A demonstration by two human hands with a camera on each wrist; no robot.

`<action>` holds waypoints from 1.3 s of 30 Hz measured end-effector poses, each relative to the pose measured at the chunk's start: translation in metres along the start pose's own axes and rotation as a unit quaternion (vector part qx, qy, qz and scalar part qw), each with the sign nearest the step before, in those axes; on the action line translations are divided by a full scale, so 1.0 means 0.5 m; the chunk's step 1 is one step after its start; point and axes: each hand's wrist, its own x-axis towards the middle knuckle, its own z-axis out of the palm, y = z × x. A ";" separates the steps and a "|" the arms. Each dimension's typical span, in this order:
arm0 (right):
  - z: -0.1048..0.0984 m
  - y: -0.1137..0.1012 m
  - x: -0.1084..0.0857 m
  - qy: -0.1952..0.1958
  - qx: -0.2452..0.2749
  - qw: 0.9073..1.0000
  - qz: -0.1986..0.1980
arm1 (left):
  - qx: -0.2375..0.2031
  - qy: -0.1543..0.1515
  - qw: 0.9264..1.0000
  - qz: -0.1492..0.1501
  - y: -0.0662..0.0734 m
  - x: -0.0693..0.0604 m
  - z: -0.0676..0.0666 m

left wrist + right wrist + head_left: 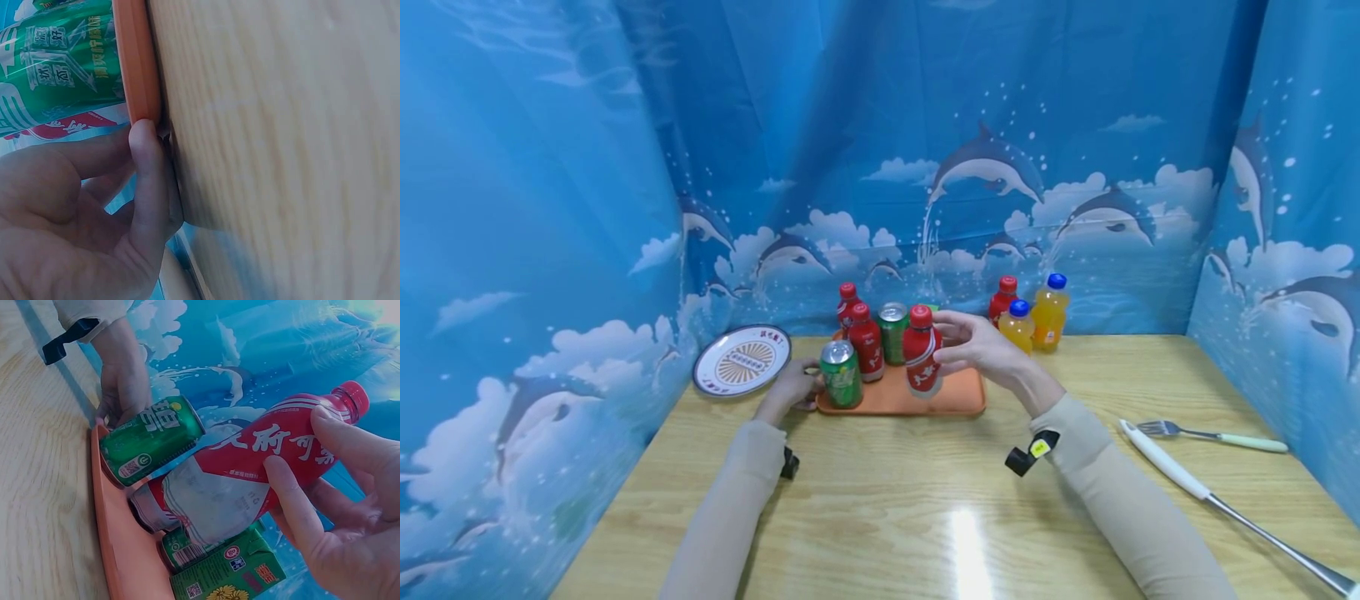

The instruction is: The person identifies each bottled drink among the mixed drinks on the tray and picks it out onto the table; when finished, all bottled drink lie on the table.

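My right hand grips a red cola bottle between thumb and fingers, holding it over the right part of an orange tray. In the right wrist view its clear base hangs above the tray. My left hand pinches the tray's left end, with a fingertip against the rim in the left wrist view. Beside that hand, a green soda can stands on the tray. Behind it are two more red bottles and a second green can. A green drink carton also stands on the tray.
At the left lies a round patterned plate. Back right stand another red bottle and two orange drink bottles with blue caps. On the right side lie a fork and a long white-handled utensil. Dolphin-print curtains surround the table.
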 end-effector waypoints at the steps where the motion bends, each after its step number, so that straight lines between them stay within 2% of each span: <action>1: -0.003 0.001 -0.001 -0.002 0.000 1.000 0.000 | -0.001 0.000 1.000 -0.001 0.000 0.000 0.000; 11: -0.021 0.000 -0.015 -0.017 -0.006 1.000 -0.013 | -0.007 -0.001 1.000 0.008 -0.001 -0.005 0.000; 19: -0.046 -0.001 -0.028 -0.006 -0.001 1.000 -0.021 | -0.006 0.001 1.000 0.010 0.001 -0.008 -0.001; 26: -0.086 0.004 -0.049 0.000 0.007 1.000 -0.020 | -0.008 -0.005 1.000 0.005 0.003 -0.008 0.000; 34: -0.149 0.008 -0.085 0.034 -0.008 0.999 0.005 | -0.005 -0.002 1.000 0.006 -0.001 -0.001 0.000; 39: -0.187 0.013 -0.115 0.023 -0.008 1.000 -0.003 | -0.006 -0.005 1.000 0.006 -0.005 0.003 -0.002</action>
